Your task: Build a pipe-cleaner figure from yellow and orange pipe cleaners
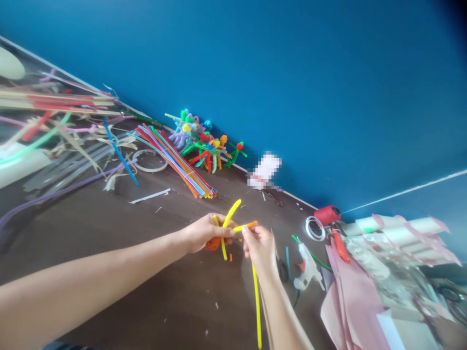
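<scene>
Near the middle, my left hand (209,232) is closed around a small pipe-cleaner figure (213,243) with an orange part and yellow limbs. One thick yellow limb (232,212) sticks up past the fingers, and thinner yellow ends show above and below. My right hand (260,243) pinches a yellow limb with an orange tip (251,225) that runs out from the left hand to the right. A long yellow pipe cleaner (257,306) extends down from below the right hand; whether that hand holds it or it lies on the table is unclear. The fingers partly hide the figure.
A bundle of coloured pipe cleaners (178,163) and several finished pipe-cleaner figures (204,141) lie beyond my hands. A white glue gun (308,270) is to the right, near pink sheets (352,296) and a red spool (327,214). Strips and sticks clutter the left. A blue wall (273,82) bounds the table.
</scene>
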Demonstrator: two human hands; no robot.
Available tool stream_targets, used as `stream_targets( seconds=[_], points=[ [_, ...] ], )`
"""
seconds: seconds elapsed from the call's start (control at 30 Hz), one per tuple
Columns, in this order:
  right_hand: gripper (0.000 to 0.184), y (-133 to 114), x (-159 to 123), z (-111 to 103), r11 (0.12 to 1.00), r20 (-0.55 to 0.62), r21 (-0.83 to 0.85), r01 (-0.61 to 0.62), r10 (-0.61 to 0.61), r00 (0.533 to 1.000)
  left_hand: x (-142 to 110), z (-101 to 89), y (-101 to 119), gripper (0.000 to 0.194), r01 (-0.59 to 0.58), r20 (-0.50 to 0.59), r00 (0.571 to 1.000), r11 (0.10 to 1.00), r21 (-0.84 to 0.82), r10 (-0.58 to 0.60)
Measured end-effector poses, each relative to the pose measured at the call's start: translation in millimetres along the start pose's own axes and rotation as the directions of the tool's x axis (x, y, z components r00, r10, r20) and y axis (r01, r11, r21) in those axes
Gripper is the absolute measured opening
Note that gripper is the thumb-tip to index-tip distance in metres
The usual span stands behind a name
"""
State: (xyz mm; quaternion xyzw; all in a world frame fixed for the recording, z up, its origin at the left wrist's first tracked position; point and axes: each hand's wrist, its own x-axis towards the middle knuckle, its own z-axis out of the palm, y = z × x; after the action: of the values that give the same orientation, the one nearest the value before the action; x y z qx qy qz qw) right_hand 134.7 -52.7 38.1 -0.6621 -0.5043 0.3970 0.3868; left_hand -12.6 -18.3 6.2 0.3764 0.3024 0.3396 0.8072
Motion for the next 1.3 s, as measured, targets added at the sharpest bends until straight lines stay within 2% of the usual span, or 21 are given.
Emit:
stream_targets(
  seconds=[0.1,0.13,0.2,0.23,0.27,0.3,0.33,0.37,0.43,0.53,0.6,0.7,0.87,0.97,1.03,1.13,1.3],
  points=[
    [0.028,4,10,-2,0.995,-0.02,0.101,0.017,-0.016,1.0,3,-6.9,5,0.035,0.006,0.065,0.998,0.987,-0.158,0.005],
    [0.027,5,14,-3,0.99,-0.029,0.135,0.028,-0.024,0.999,5,-9.1,7,0.039,-0.008,0.038,0.999,0.983,-0.184,0.016],
    [0.027,9,18,-2,0.983,-0.042,0.179,0.039,-0.032,0.999,7,-11.8,12,0.042,-0.102,-0.118,0.989,0.985,-0.136,0.086],
    [0.027,12,20,-1,0.982,-0.046,0.187,0.038,-0.029,0.998,7,-12.1,15,0.041,-0.181,-0.227,0.96,0.982,-0.05,0.165],
    [0.027,14,21,0,0.982,-0.052,0.187,0.033,-0.023,0.998,6,-11.4,17,0.038,-0.255,-0.323,0.907,0.963,0.086,0.269],
    [0.027,16,22,2,0.983,-0.054,0.182,0.026,-0.016,0.998,5,-9.9,19,0.034,-0.308,-0.373,0.843,0.917,0.255,0.387],
    [0.027,17,23,4,0.984,-0.052,0.175,0.018,-0.009,0.999,4,-7.7,21,0.03,-0.335,-0.365,0.784,0.837,0.433,0.502],
    [0.027,18,22,7,0.986,-0.046,0.168,0.011,-0.004,0.999,2,-5.1,21,0.025,-0.333,-0.29,0.759,0.73,0.596,0.583],
    [0.027,17,21,10,0.988,-0.027,0.156,0.01,-0.006,1.0,-2,0.2,20,0.021,-0.346,-0.068,0.761,0.492,0.799,0.645],
    [0.027,17,17,13,0.988,-0.002,0.148,0.054,-0.054,0.999,-4,4.6,16,0.025,-0.387,0.18,0.737,0.188,0.903,0.651],
    [0.028,17,14,13,0.986,0.013,0.139,0.09,-0.093,0.996,-4,5.4,14,0.026,-0.389,0.267,0.747,0.075,0.918,0.609],
    [0.029,20,10,13,0.986,0.031,0.117,0.12,-0.124,0.992,-5,6.8,16,0.024,-0.368,0.302,0.778,0.01,0.93,0.55],
    [0.025,20,4,12,0.979,0.081,0.113,0.169,-0.179,0.981,-4,7.4,19,0.021,-0.292,0.239,0.82,0.02,0.956,0.521],
    [0.016,20,1,13,0.968,0.105,0.061,0.242,-0.247,0.963,-2,3.4,17,0.017,-0.243,0.19,0.799,0.017,0.97,0.57],
    [0.014,19,-1,13,0.957,0.1,-0.042,0.287,-0.281,0.954,-1,1.2,16,0.014,-0.232,0.202,0.784,-0.025,0.972,0.587],
    [0.013,18,-5,12,0.909,0.095,-0.252,0.333,-0.319,0.943,-3,1.4,17,0.012,-0.235,0.262,0.755,-0.125,0.964,0.601],
    [0.011,13,-13,7,0.747,0.098,-0.553,0.37,-0.382,0.919,-10,7.9,20,0.018,-0.217,0.391,0.723,-0.351,0.911,0.569]
  ],
)
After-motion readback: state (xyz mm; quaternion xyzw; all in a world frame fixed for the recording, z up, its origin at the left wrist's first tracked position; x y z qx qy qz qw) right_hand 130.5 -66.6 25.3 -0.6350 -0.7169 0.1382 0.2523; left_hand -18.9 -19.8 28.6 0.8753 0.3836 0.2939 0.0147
